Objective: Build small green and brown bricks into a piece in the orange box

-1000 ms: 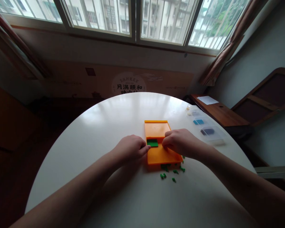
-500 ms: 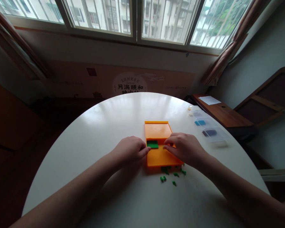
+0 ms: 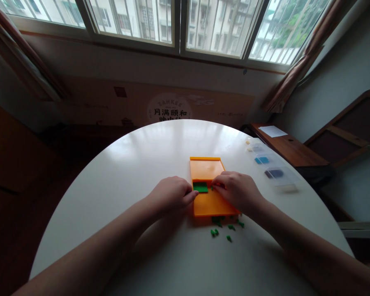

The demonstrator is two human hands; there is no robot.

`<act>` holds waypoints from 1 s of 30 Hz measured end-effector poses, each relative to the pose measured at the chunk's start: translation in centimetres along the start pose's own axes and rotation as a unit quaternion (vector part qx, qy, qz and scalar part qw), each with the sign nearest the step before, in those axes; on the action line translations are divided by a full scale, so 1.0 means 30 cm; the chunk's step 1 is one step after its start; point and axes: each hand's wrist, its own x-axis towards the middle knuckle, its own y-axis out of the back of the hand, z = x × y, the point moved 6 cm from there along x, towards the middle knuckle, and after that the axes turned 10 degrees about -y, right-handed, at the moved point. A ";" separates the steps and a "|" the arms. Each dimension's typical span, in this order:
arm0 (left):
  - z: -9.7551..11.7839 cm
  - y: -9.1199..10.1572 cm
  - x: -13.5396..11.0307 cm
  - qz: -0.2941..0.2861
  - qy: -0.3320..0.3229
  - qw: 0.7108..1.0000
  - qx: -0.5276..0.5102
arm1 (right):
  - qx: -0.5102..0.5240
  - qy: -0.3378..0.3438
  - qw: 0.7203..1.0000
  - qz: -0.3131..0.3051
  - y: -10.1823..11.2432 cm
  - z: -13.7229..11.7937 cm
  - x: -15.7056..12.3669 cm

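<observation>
An orange tray (image 3: 210,203) lies on the round white table (image 3: 135,172). A small green studded plate (image 3: 200,187) sits inside it near the left wall. My left hand (image 3: 171,195) rests curled against the tray's left edge, its fingertips touching the wall beside the green plate. My right hand (image 3: 236,191) hovers over the tray's middle, fingers pinched together just right of the green plate; what they hold is too small to make out. Several loose green bricks (image 3: 226,230) lie on the table by the tray's near edge.
Clear plastic boxes (image 3: 273,170) with blue, dark and pale pieces line the table's right rim. A wooden side table (image 3: 291,150) with a sheet of paper stands beyond it. Windows and curtains fill the back wall.
My right hand has slid a little left, its pinched fingertips now nearer the green plate. The left hand stays against the tray's edge.
</observation>
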 end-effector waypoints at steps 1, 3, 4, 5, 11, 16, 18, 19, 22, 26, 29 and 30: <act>-0.001 -0.001 -0.001 0.000 0.001 1.000 0.000 | -0.001 -0.003 1.000 0.004 0.003 0.001 -0.003; -0.001 -0.002 -0.002 0.003 0.001 1.000 0.000 | 0.002 -0.007 1.000 -0.001 0.006 0.003 -0.009; -0.001 -0.002 -0.002 0.004 0.000 1.000 0.000 | 0.005 -0.008 1.000 -0.007 0.005 0.003 -0.012; 0.000 -0.001 -0.003 0.007 -0.001 1.000 -0.001 | 0.008 -0.011 1.000 -0.014 0.004 0.004 -0.014; 0.003 0.000 -0.005 0.006 0.001 1.000 -0.004 | 0.009 -0.016 0.999 -0.035 -0.011 -0.002 -0.005; 0.001 0.000 -0.003 0.006 0.006 1.000 -0.002 | 0.013 -0.016 0.999 -0.032 -0.020 -0.009 0.007; 0.003 0.000 -0.002 0.001 0.006 1.000 -0.002 | 0.020 -0.016 0.999 -0.029 -0.021 -0.012 0.011; 0.003 0.001 -0.002 -0.001 0.006 1.000 -0.002 | 0.023 -0.016 0.999 -0.028 -0.023 -0.012 0.012; 0.005 0.003 -0.002 -0.001 0.003 1.000 0.003 | 0.029 -0.015 0.999 -0.027 -0.026 -0.013 0.015; 0.003 0.000 -0.002 -0.003 0.003 1.000 0.003 | 0.031 -0.011 0.999 -0.025 -0.026 -0.012 0.015; 0.001 -0.002 -0.002 0.000 0.004 1.000 0.003 | 0.029 -0.010 0.999 -0.025 -0.025 -0.012 0.013; 0.001 -0.002 -0.002 0.000 0.004 1.000 0.003 | 0.029 -0.009 0.999 -0.025 -0.025 -0.013 0.013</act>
